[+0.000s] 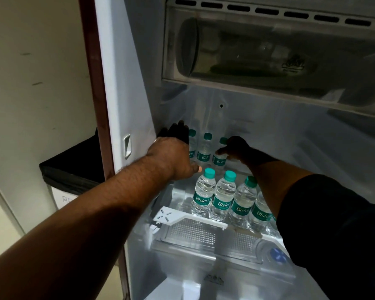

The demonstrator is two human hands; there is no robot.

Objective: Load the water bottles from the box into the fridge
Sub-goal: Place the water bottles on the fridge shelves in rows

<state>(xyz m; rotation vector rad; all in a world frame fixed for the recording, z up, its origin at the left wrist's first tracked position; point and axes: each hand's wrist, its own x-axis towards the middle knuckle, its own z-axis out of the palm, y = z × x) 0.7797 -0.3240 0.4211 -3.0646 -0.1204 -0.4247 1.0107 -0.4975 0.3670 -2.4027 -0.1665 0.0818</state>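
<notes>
The fridge stands open, and small clear water bottles with green caps and green labels stand on its glass shelf (200, 220). The front row has several bottles (223, 194). The back row has three. My right hand (236, 149) is closed around the neck of the rightmost back bottle (220, 160), which stands on the shelf. My left hand (171, 153) reaches to the back left corner with its fingers stretched out, its palm beside the leftmost back bottle (192, 141). A middle back bottle (205, 151) stands between the two. The box is out of view.
A freezer compartment (268, 53) with a clear flap hangs over the shelf. Below the shelf lies a crisper cover (193, 233) with a blue dial (277, 255). The fridge's left wall (128, 94) is close to my left arm. A bin with a black bag (74, 169) stands outside on the left.
</notes>
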